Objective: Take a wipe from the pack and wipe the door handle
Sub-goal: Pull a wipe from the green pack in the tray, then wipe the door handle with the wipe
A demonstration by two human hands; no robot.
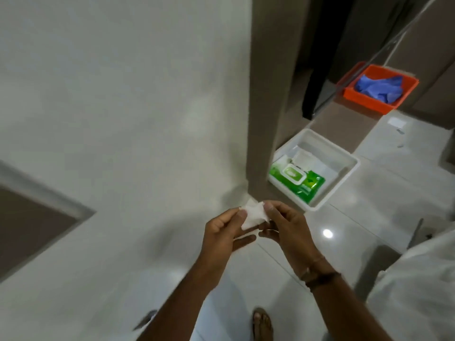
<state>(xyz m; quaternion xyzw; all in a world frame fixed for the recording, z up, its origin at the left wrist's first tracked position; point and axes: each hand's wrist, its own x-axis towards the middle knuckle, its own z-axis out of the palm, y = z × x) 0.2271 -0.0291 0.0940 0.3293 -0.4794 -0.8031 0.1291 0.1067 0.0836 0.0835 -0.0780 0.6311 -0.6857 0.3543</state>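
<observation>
Pinching the white wipe between them, left hand and right hand hold it just in front of the green pack. Taking looks done; next, find the handle, unseen here.

Left hand: reaching forward at waist height, thumb and fingers pinching the wipe.
Right hand: mirroring it, thumb pressing the wipe's other edge.
Right wrist: wearing a dark band.
Forearms: angling inward, hands nearly touching.
</observation>
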